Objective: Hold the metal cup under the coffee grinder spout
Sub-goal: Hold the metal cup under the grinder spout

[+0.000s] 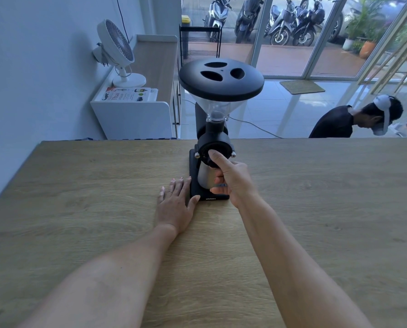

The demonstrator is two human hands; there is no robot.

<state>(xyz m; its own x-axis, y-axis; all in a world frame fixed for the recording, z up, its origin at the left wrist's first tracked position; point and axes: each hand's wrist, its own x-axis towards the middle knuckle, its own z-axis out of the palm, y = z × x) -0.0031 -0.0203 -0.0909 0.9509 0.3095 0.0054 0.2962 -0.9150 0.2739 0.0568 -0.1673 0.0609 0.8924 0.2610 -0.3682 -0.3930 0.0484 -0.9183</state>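
Where the wooden table meets the far room, the scene reads from left to right as follows.

Fan: a white desk fan [115,45] stands on a low white cabinet [131,114] against the left wall, beyond the table's far edge; a stack of printed books [129,94] lies at the fan's foot.

Table: a light brown wood-grain tabletop [79,185] fills the lower part of the view.

Left hand: the left hand [175,203] lies flat, palm down, on the tabletop with fingers spread and extended. It grasps nothing. The thumb tip touches or sits just beside the front left corner of the grinder base.

Grinder: a black electric coffee grinder [213,147] stands upright on the table at centre, with a clear funnel hopper topped by a round black lid [221,78] with three openings. Its flat black base [194,188] rests on the wood.

Cup: a plain cylindrical metal cup [204,177] stands upright on the grinder base, directly below the round black grinding head.

Right hand: the right hand [232,179] is wrapped around the right side of the metal cup, fingers curled against its wall. The thumb points up and presses on the front face of the grinding head.

Background person: a person in a dark shirt [335,124] bends forward beyond the table's far right edge, wearing a white head-mounted band.
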